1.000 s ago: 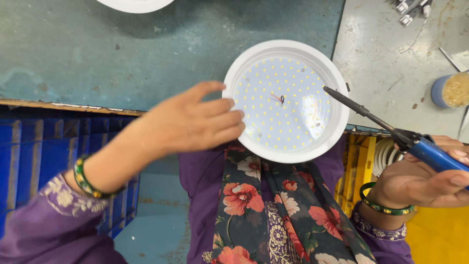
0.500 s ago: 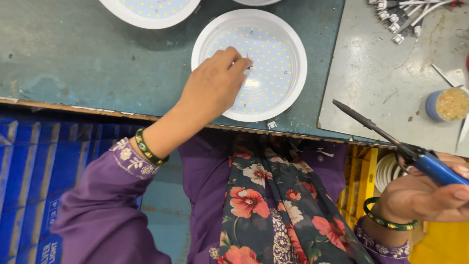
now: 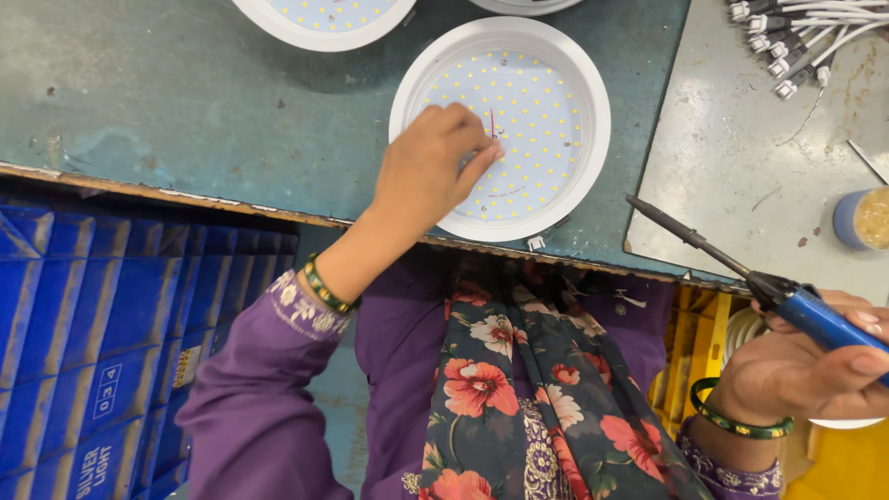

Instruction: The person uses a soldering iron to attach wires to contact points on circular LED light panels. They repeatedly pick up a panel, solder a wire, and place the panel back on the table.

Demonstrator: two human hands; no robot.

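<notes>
We see the left hand on the round white LED panel at the desk edge, fingers pinching a thin wire; the right hand, farther right, grips the soldering iron, tip pointing up-left toward it.

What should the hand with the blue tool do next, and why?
Probably bring the soldering iron over to the round white light. The left hand pinches a thin wire standing on the dotted board, while the right hand holds the iron off to the side, away from it.
</notes>
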